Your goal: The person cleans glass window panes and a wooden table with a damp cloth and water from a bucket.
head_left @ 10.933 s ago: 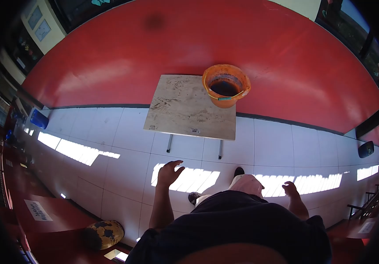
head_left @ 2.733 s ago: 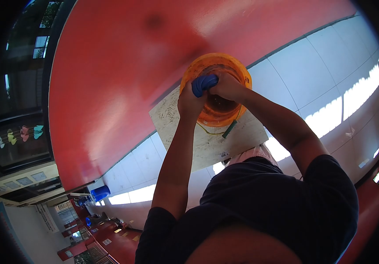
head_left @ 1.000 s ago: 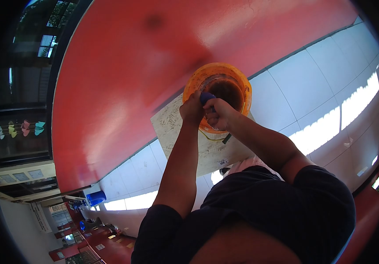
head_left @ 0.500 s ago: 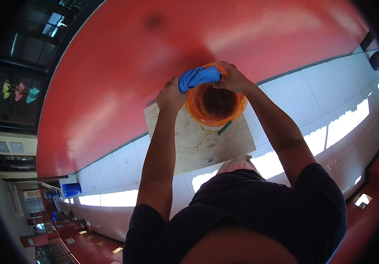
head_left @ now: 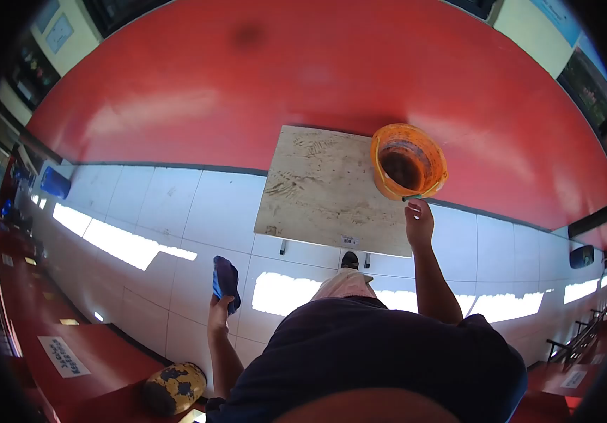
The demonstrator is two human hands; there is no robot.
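Note:
My left hand (head_left: 219, 313) is closed around a bunched blue cloth (head_left: 226, 283), held out to the left over the floor tiles. An orange bucket (head_left: 432, 163) with dark, murky contents stands at the far right corner of a stained, pale tabletop (head_left: 317, 187). The bucket's handle hangs down on the near side, with a green grip (head_left: 413, 198). My right hand (head_left: 418, 220) is at that grip with its fingers curled against it; exactly how far they wrap round is hard to see.
A red wall (head_left: 247, 92) runs behind the table. On the left stands a blue bin (head_left: 56, 182). A yellow-and-dark patterned round object (head_left: 175, 388) sits low left beside a red ledge (head_left: 109, 356). My shoe (head_left: 349, 260) is by the table's near edge.
Both hands held the blue cloth above the bucket; now only my left hand has it, lowered to the left. My right hand has moved down to the bucket handle. The view has turned.

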